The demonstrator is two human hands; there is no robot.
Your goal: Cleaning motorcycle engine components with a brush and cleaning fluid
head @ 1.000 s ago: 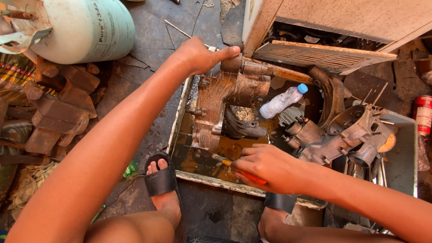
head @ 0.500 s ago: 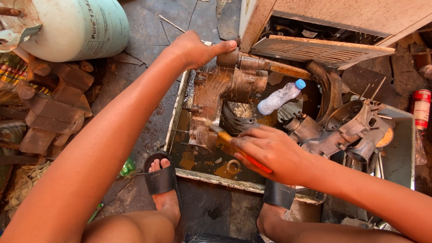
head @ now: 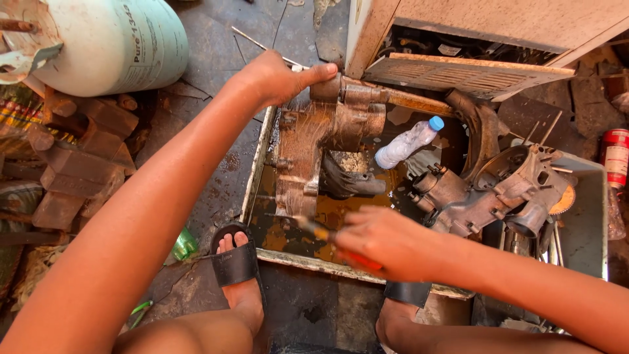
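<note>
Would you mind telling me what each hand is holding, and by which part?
The left hand grips the top end of the rusty engine casing. The right hand holds an orange-handled brush by its handle.

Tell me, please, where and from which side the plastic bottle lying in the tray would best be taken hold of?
Probably by its white body, just below the blue cap. The plastic bottle lies tilted in the metal tray, cap up and to the right, leaning between engine parts. Come from above: the rusty casing crowds its left and another casing its right, so only the top is free.
</note>
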